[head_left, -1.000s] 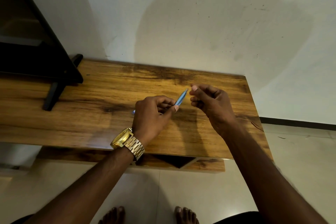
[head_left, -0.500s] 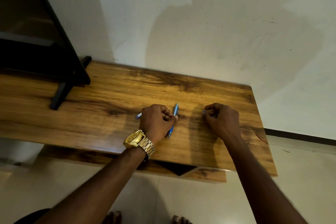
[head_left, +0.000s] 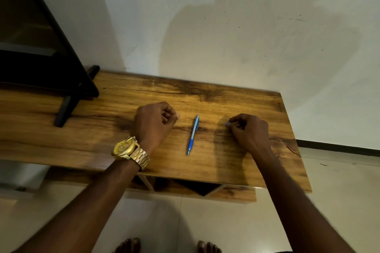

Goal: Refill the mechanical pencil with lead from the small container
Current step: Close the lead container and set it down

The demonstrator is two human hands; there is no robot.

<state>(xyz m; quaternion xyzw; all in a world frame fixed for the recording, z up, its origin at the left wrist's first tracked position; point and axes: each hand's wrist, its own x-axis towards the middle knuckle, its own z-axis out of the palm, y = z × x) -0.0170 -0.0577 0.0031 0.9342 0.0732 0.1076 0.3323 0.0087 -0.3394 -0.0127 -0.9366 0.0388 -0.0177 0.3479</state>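
Right hand pinching blue cap — pencil free

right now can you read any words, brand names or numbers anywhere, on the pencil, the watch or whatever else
No text can be read in this view.
Mechanical pencil: no print shows on its blue barrel.
Gold watch: dial marks are too blurred to read.
Small blue piece pinched in the right hand: too small to tell.
Wooden table and wall: no lettering.
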